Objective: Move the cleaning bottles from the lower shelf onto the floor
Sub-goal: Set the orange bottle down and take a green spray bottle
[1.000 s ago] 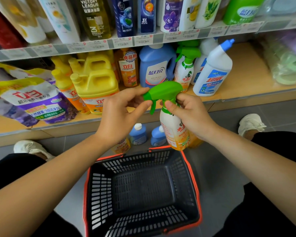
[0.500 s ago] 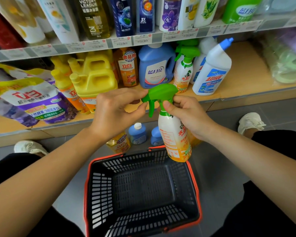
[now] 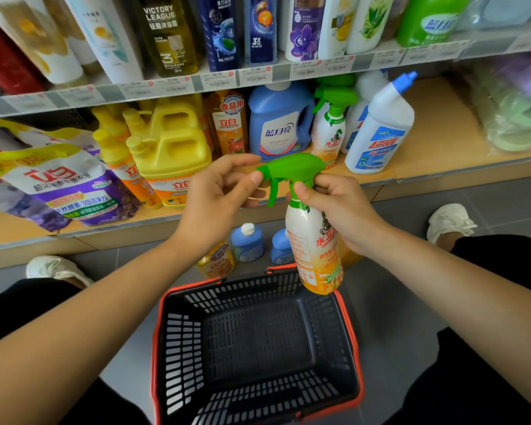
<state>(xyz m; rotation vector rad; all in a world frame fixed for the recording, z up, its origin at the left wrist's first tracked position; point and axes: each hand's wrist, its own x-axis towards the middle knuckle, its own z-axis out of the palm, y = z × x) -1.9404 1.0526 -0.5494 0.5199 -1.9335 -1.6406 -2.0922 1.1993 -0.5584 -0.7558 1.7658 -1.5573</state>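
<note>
One basket: nearest us, a black slotted plastic shopping basket with a red rim [image 3: 181, 348] stands on the grey tiled floor [image 3: 396, 317].
Right hand: our right hand [image 3: 337, 210] curls round the neck of a white-and-orange plastic spray bottle with a green trigger head [image 3: 313, 250], holding it upright in the air over the basket's far rim.
Left hand: our left hand [image 3: 218, 197] pinches the nozzle tip between thumb and forefinger.
Floor beyond: a small blue plastic bottle with a white cap [image 3: 247, 243] and a second blue bottle [image 3: 281, 248] stand side by side; a yellow-orange bottle [image 3: 216, 260] is partly hidden behind our left wrist.
Lower shelf: the light wooden shelf board [image 3: 436, 142] carries a white angled-neck bottle with a blue cap [image 3: 377, 133], another green-triggered spray bottle [image 3: 331, 127], a blue handled detergent jug [image 3: 278, 124], yellow plastic jugs [image 3: 169, 151] and a purple-and-white refill pouch [image 3: 68, 188].
</note>
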